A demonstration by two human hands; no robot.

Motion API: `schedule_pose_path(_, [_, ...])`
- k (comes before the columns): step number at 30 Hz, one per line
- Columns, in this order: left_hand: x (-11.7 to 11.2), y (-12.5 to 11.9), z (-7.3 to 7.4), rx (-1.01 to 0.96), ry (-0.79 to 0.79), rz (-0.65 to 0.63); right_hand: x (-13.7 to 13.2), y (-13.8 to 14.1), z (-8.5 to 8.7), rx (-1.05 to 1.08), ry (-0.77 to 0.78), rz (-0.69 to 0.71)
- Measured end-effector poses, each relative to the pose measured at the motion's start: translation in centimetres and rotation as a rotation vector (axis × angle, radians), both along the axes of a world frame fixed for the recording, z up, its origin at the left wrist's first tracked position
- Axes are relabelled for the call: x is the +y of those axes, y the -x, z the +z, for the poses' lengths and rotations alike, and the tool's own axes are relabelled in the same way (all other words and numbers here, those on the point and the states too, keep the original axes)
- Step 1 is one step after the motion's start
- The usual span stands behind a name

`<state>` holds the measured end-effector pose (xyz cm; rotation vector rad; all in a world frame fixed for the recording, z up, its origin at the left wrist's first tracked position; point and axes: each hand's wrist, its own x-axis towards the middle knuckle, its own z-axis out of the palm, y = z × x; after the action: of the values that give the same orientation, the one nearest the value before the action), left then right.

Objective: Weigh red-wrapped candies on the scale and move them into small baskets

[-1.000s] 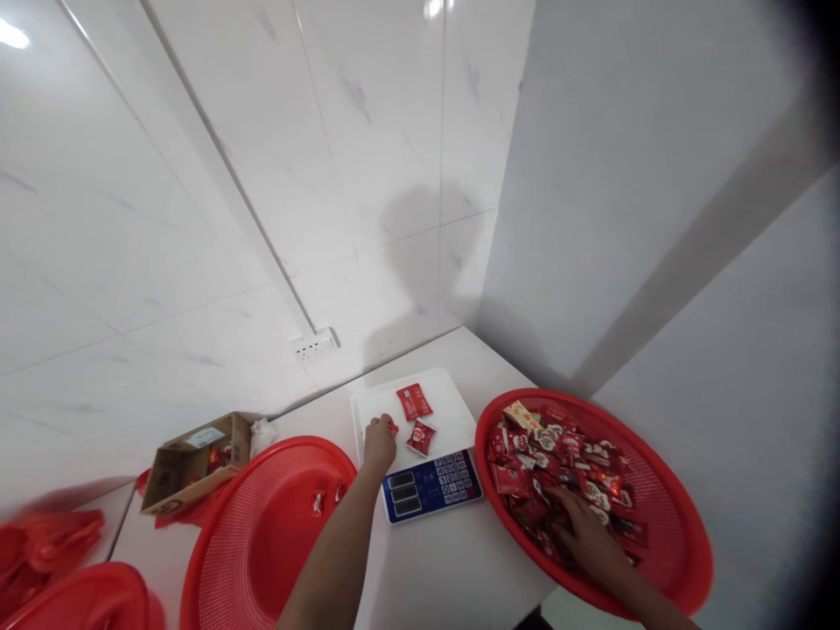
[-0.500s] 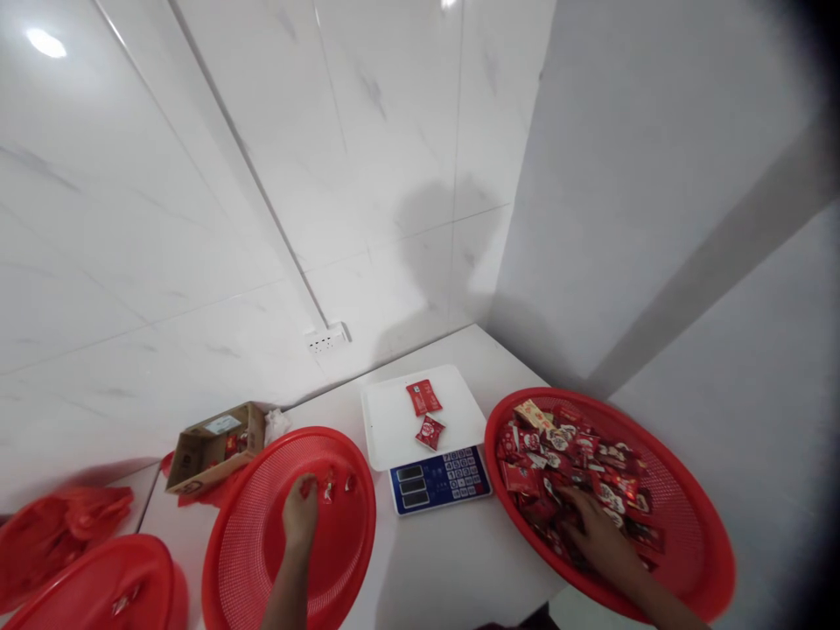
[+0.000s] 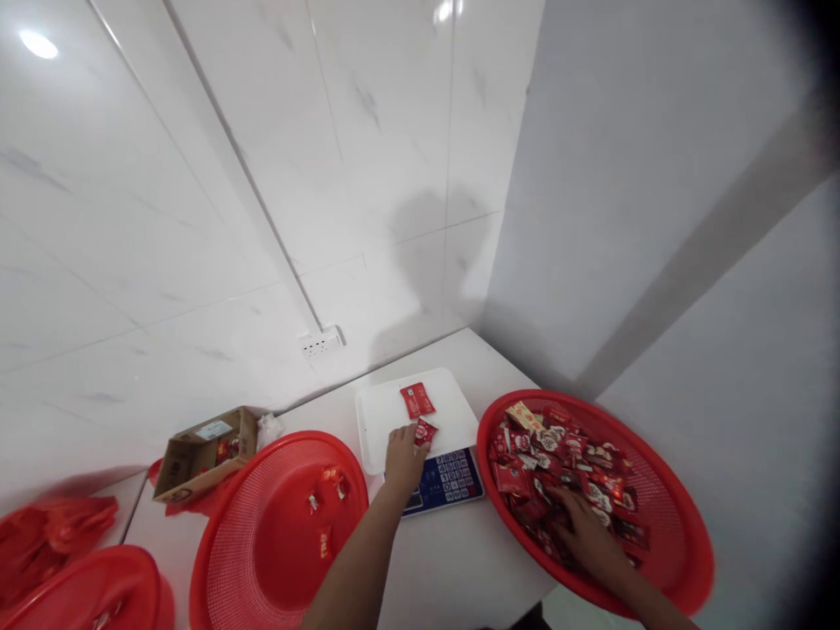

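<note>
My left hand (image 3: 403,459) is over the front edge of the scale's white pan (image 3: 381,407), its fingers closed at the left edge of a small red candy packet (image 3: 426,430). A second red packet (image 3: 417,400) lies flat behind it on the pan. My right hand (image 3: 584,529) rests on the heap of red wrapped packets (image 3: 564,446) in the right red basket (image 3: 682,499). Its fingers look spread, with their tips partly hidden among the packets. Several small wrapped candies (image 3: 325,541) lie in the left red basket (image 3: 223,542), below my left forearm.
The scale's blue keypad (image 3: 452,481) faces me between the baskets. Back left stands an open cardboard box (image 3: 197,455) with red items inside. Red plastic bags (image 3: 59,534) and another red basket (image 3: 111,577) are at the far left. A wall socket (image 3: 321,342) sits above the table.
My left hand has moved from inside the left basket rightward to the front packet on the scale pan. My right hand remains in the right basket. The view has shifted slightly.
</note>
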<state>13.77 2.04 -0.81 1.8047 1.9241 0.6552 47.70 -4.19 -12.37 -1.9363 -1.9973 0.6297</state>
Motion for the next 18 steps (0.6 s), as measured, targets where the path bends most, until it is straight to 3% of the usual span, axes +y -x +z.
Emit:
schedule_pose_path(4, [1.9,-1.7,-0.2,0.048,0.063,-0.091,-0.1,0.2,0.5,-0.006,0.008,0.004])
schedule_pose_path(9, [1.5,-0.7,0.1,0.051,0.046,-0.058,-0.2,0.4,0.9,0.015,0.01,-0.014])
schedule_pose_path(14, [-3.0,4.3,1.1,0.037,-0.04,0.124,0.0,0.1,0.3,0.042,0.011,-0.025])
schedule_pose_path(18, [-8.5,10.8,0.3,0.103,-0.033,0.351,0.1,-0.1,0.1,0.065,0.014,-0.004])
